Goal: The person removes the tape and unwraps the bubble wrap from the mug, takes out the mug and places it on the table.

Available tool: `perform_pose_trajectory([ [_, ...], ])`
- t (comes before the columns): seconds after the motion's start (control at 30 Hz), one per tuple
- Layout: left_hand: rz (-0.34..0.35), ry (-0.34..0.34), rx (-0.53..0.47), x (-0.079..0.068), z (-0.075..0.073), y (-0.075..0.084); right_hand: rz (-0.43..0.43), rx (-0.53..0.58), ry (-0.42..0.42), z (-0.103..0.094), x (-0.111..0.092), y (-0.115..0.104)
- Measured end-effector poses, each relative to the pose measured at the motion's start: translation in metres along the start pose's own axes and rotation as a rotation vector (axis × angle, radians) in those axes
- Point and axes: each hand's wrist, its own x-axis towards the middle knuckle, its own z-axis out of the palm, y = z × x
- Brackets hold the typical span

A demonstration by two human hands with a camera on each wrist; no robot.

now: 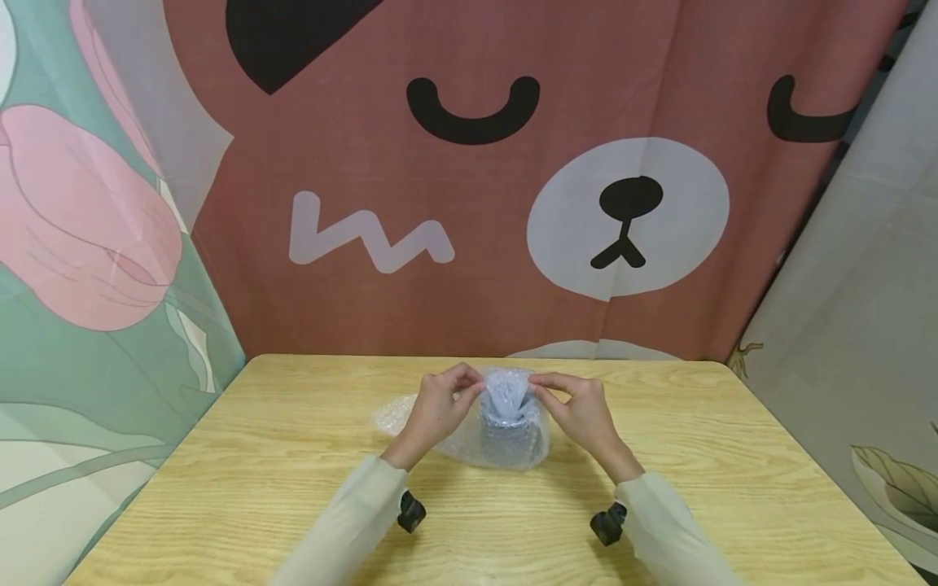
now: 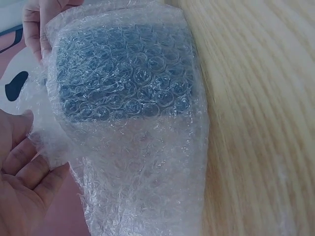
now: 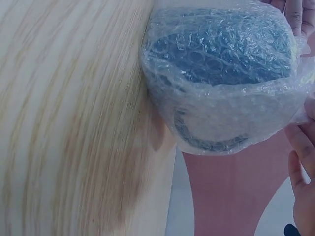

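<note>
A blue-grey mug (image 1: pixel 507 442) stands on the table inside bubble wrap (image 1: pixel 458 443). Its curved handle (image 3: pixel 209 144) shows through the plastic in the right wrist view. My left hand (image 1: pixel 437 407) pinches the gathered wrap above the mug from the left, thumb against fingers. From the other side my right hand (image 1: pixel 586 411) pinches the same bunched plastic. In the left wrist view the left hand (image 2: pixel 24 182) has a loose flap of wrap between its fingertips. The mug's rim and inside are hidden by the folds.
A tail of bubble wrap (image 1: pixel 393 415) lies to the left on the wooden table (image 1: pixel 293 488). Behind the table's back edge hangs a curtain (image 1: pixel 484 309) with a bear face. Small black wrist cameras (image 1: pixel 411 513) sit at both sleeves.
</note>
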Motion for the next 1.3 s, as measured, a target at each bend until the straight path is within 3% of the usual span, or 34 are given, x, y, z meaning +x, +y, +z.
perform_pose_trajectory([
  [0.27,0.001,0.059,-0.030,-0.0010,0.0019,-0.0034,0.087,0.045,0.030,0.0022,-0.0005,-0.0010],
  [0.67,-0.219,0.106,-0.167,-0.0007,-0.0024,-0.0089,0.155,0.094,0.041,-0.0025,0.0018,-0.0007],
  [1.03,-0.246,0.101,-0.221,0.0010,-0.0050,-0.0075,0.133,0.133,0.032,-0.0029,0.0023,0.0026],
  [1.3,-0.339,0.112,-0.255,0.0050,-0.0077,-0.0083,0.234,0.229,0.071,-0.0016,0.0078,0.0068],
])
